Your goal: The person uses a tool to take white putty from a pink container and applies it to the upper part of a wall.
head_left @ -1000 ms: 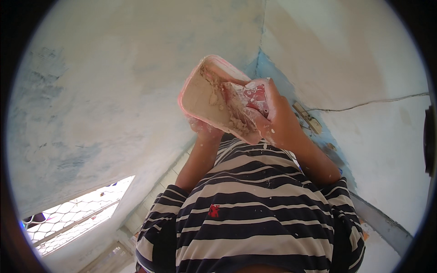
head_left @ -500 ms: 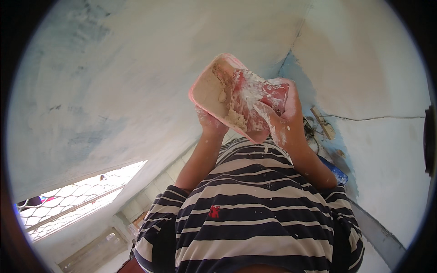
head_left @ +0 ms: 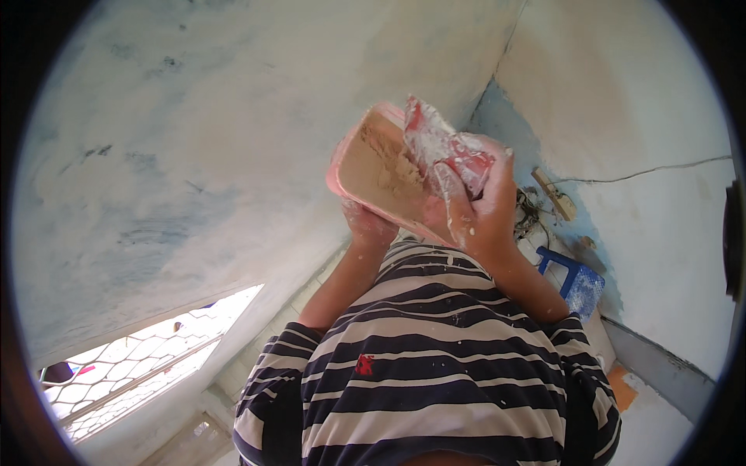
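Note:
My left hand (head_left: 368, 224) grips a pink rectangular tub (head_left: 336, 177) from below on its near left side, its fingers partly hidden under it. Tilted in the air before my chest, the tub holds beige putty (head_left: 381, 167), crumbly toward its right side. Closed around a red putty scraper (head_left: 474, 165) smeared with white is my right hand (head_left: 488, 194), thumb pressed on the face. The scraper's broad end rises over the tub's right part; whether it touches the putty I cannot tell. White paste coats my right fingers.
A patchy whitish wall (head_left: 194, 116) stands ahead and left, meeting another wall (head_left: 637, 116) at a corner. At lower left is a window with a wire grille (head_left: 148, 365). A blue plastic stool (head_left: 583, 287), a wooden piece (head_left: 553, 193) and tangled wires (head_left: 528, 213) are at right.
The scraper has lifted and turned away from the tub's right inner side, its broad end now pointing up. The tub has tilted slightly. More of the blue stool shows.

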The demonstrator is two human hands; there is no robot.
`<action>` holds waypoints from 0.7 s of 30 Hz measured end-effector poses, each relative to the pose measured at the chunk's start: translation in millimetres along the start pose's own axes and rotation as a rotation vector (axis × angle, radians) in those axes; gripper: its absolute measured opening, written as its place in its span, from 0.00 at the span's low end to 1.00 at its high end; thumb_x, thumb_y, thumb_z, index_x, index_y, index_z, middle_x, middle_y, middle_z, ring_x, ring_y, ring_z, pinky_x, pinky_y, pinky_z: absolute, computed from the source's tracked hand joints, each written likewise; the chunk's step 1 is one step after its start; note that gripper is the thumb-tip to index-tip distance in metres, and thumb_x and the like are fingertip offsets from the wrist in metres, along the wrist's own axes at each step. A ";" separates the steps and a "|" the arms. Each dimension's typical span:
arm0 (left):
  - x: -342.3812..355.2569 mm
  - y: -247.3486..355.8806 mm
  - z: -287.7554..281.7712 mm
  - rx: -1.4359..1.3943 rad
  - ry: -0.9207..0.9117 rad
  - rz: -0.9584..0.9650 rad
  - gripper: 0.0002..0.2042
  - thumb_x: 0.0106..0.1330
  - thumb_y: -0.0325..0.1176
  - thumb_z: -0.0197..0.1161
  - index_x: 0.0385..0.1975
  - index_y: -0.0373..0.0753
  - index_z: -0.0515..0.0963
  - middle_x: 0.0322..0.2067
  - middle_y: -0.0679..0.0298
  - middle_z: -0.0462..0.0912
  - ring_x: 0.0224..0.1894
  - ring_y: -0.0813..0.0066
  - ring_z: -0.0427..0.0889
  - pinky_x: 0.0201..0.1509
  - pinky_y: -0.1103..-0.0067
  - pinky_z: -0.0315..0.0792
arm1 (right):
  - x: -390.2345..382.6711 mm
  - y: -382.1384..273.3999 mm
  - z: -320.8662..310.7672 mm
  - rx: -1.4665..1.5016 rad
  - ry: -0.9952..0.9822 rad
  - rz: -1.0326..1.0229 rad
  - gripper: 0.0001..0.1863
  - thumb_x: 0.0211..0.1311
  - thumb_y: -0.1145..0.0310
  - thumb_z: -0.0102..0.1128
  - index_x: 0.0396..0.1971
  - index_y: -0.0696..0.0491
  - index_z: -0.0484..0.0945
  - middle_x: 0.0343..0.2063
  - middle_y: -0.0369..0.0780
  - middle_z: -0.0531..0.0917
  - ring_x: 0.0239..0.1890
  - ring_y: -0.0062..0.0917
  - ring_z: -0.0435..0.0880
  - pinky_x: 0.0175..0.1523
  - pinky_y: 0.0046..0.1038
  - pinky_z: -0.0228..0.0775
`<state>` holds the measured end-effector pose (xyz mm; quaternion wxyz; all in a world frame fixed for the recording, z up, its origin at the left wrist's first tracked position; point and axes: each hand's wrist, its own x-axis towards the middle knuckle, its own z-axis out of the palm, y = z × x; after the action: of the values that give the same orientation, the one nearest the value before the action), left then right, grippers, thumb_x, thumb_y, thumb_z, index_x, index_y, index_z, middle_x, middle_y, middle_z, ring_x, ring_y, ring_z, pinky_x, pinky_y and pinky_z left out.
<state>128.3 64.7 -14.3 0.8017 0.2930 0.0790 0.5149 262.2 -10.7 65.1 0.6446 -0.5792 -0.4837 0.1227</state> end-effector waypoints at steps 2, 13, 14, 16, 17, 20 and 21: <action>-1.0 6.2 -1.1 -0.051 0.060 -0.076 0.42 0.58 0.59 0.62 0.66 0.40 0.55 0.63 0.60 0.62 0.65 0.61 0.63 0.67 0.63 0.62 | -2.6 -0.8 12.6 0.028 -0.027 -0.007 0.18 0.59 0.77 0.57 0.49 0.61 0.66 0.34 0.48 0.82 0.34 0.30 0.83 0.42 0.27 0.73; -1.4 15.3 -34.4 0.113 -0.021 -0.051 0.46 0.55 0.59 0.65 0.66 0.37 0.53 0.63 0.55 0.61 0.65 0.60 0.63 0.67 0.63 0.62 | -16.0 -18.2 38.4 0.420 0.013 0.113 0.24 0.58 0.80 0.58 0.53 0.62 0.61 0.43 0.45 0.76 0.45 0.22 0.77 0.52 0.25 0.70; -0.6 17.1 -31.5 0.117 -0.030 -0.055 0.45 0.55 0.59 0.64 0.66 0.37 0.53 0.63 0.55 0.61 0.65 0.60 0.63 0.67 0.63 0.62 | -14.6 -18.9 37.9 0.390 -0.014 0.110 0.24 0.58 0.80 0.58 0.53 0.61 0.60 0.44 0.44 0.75 0.46 0.22 0.77 0.53 0.25 0.70; -1.2 21.1 -23.9 0.206 -0.090 0.009 0.43 0.59 0.62 0.58 0.66 0.39 0.54 0.64 0.59 0.60 0.66 0.62 0.62 0.68 0.64 0.59 | -11.0 -20.2 35.5 0.330 -0.069 0.103 0.26 0.59 0.80 0.59 0.55 0.61 0.59 0.46 0.43 0.74 0.48 0.22 0.76 0.54 0.25 0.70; 0.3 25.4 -15.0 0.252 -0.123 0.038 0.42 0.60 0.64 0.55 0.67 0.40 0.54 0.65 0.61 0.60 0.66 0.63 0.61 0.69 0.64 0.58 | -9.2 -23.0 37.5 0.439 -0.040 0.163 0.25 0.58 0.81 0.59 0.54 0.61 0.60 0.45 0.43 0.75 0.47 0.22 0.77 0.53 0.25 0.70; 14.8 43.9 4.8 0.037 0.288 -0.151 0.45 0.60 0.68 0.51 0.68 0.38 0.51 0.66 0.61 0.58 0.67 0.63 0.60 0.70 0.63 0.56 | -9.1 -28.8 47.8 0.642 0.008 0.346 0.22 0.58 0.81 0.60 0.51 0.62 0.65 0.42 0.42 0.78 0.45 0.21 0.78 0.51 0.24 0.71; 12.5 43.3 1.4 0.096 0.186 -0.050 0.46 0.60 0.69 0.49 0.68 0.39 0.50 0.66 0.61 0.58 0.67 0.63 0.59 0.70 0.63 0.56 | -11.6 -25.7 45.0 0.629 -0.019 0.407 0.20 0.57 0.82 0.60 0.49 0.62 0.66 0.41 0.41 0.79 0.44 0.20 0.79 0.51 0.23 0.72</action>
<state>100.9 88.0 12.8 0.7886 0.2800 0.1849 0.5152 211.6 1.5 75.5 0.7491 -0.4360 -0.3032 0.3961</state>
